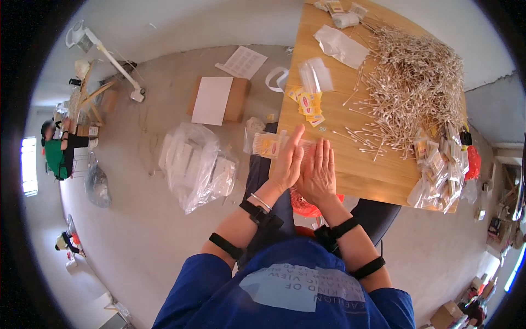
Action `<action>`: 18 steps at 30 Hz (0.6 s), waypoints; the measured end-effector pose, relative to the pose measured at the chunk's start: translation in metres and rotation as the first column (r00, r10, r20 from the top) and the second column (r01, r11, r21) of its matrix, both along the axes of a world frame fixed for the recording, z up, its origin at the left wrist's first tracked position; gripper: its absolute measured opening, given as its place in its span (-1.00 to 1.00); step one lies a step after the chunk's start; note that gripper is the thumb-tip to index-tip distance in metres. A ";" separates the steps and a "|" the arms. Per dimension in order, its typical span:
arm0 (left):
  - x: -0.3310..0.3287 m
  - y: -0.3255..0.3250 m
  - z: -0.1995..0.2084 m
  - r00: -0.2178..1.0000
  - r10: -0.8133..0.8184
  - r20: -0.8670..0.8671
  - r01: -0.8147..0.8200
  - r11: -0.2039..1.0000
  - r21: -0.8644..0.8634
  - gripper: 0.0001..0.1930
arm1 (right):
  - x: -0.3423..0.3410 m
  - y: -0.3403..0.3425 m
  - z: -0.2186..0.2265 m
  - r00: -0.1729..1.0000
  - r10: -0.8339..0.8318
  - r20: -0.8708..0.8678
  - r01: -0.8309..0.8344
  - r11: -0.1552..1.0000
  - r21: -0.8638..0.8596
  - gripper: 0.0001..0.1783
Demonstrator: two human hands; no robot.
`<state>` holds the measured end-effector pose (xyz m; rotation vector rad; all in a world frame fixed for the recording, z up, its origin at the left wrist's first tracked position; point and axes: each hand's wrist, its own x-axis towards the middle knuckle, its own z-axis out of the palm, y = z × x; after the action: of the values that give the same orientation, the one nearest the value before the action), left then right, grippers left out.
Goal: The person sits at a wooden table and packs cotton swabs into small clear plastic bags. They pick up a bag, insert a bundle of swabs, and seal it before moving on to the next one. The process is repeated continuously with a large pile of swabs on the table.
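Note:
My left hand (289, 162) is held on edge at the table's near left corner, fingers straight and together, thumb alongside. Close beside it, my right hand (318, 175) lies flat with its fingers stretched out. A clear packet of cotton swabs (267, 145) with a yellow label sticks out past the table edge, left of my left hand. Its inner end is hidden by that hand. Thin pale sticks (308, 146) show in the gap between both hands; whether they belong to the same packet I cannot tell. Neither hand's fingers are curled round anything.
On the wooden table (350, 183), loose cotton swabs (416, 82) form a big heap. Yellow label cards (311, 104) and clear bags (316, 75) lie nearer me. Filled packets (438, 164) pile at the right corner. A cardboard box (237, 100) and plastic-wrapped bundle (192, 162) stand left.

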<state>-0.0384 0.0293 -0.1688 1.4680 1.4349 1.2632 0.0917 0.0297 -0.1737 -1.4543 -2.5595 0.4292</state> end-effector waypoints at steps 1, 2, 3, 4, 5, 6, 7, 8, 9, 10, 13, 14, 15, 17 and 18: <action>0.000 0.001 -0.005 0.999 -0.001 0.033 0.001 1.000 -0.002 -0.45 | -0.002 0.000 -0.002 1.000 0.013 0.001 -0.013 1.000 0.014 -0.14; -0.003 0.003 -0.009 0.998 -0.002 0.066 0.002 1.000 -0.005 -0.45 | -0.006 0.001 -0.003 1.000 0.026 0.002 -0.026 0.999 0.028 -0.16; -0.007 0.004 -0.007 0.996 0.001 0.089 0.000 1.000 -0.011 -0.45 | -0.011 0.001 -0.004 0.999 0.042 -0.007 -0.042 0.998 0.039 -0.17; -0.007 0.004 -0.002 0.997 0.017 0.071 -0.015 0.999 -0.030 -0.44 | -0.014 0.000 -0.002 0.999 0.020 -0.032 -0.017 0.996 0.092 -0.22; -0.006 0.003 -0.003 0.994 0.019 0.108 -0.015 0.999 -0.036 -0.41 | -0.015 -0.001 -0.003 0.999 0.009 -0.052 -0.005 0.997 0.080 -0.22; -0.004 0.003 -0.007 0.989 0.019 0.148 -0.013 0.999 -0.038 -0.37 | -0.015 -0.002 -0.002 0.998 -0.003 -0.069 0.008 0.997 0.073 -0.23; -0.004 0.003 -0.011 0.982 0.019 0.188 -0.012 0.999 -0.039 -0.34 | -0.015 -0.002 -0.002 0.996 -0.016 -0.086 0.022 0.998 0.065 -0.23; -0.007 0.003 -0.014 0.981 0.020 0.195 -0.012 0.999 -0.041 -0.33 | -0.017 -0.002 -0.003 0.995 -0.014 -0.101 0.019 0.999 0.050 -0.23; -0.009 0.003 -0.016 0.978 0.019 0.209 -0.010 0.999 -0.046 -0.33 | -0.017 -0.003 -0.001 0.994 -0.015 -0.109 0.019 0.999 0.033 -0.23; -0.010 0.003 -0.019 0.975 0.019 0.222 -0.008 0.999 -0.050 -0.32 | -0.016 -0.003 0.000 0.993 -0.016 -0.118 0.018 1.000 0.017 -0.23; -0.010 0.005 -0.019 0.974 -0.002 0.228 0.011 0.999 -0.039 -0.32 | -0.016 -0.002 0.003 0.997 -0.011 -0.076 0.014 0.999 0.044 -0.22; -0.009 0.004 -0.018 0.982 -0.007 0.188 0.016 0.999 -0.049 -0.33 | -0.014 -0.003 0.004 0.998 0.000 -0.063 0.002 0.999 0.041 -0.21; -0.009 0.004 -0.010 0.989 -0.011 0.144 0.019 0.998 -0.056 -0.34 | -0.013 -0.001 0.005 0.998 0.014 -0.053 -0.012 0.999 0.041 -0.21; -0.008 0.004 -0.005 0.995 -0.018 0.098 0.023 0.998 -0.054 -0.36 | -0.011 0.001 0.005 0.998 0.038 -0.050 -0.036 0.998 0.044 -0.19; -0.007 0.004 -0.004 0.995 -0.020 0.095 0.024 0.999 -0.045 -0.38 | -0.010 0.001 0.006 0.997 0.050 -0.057 -0.047 0.998 0.047 -0.19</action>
<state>-0.0459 0.0331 -0.1733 1.3721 1.3735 1.2613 0.0813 0.0306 -0.1681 -1.3471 -2.5459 0.4102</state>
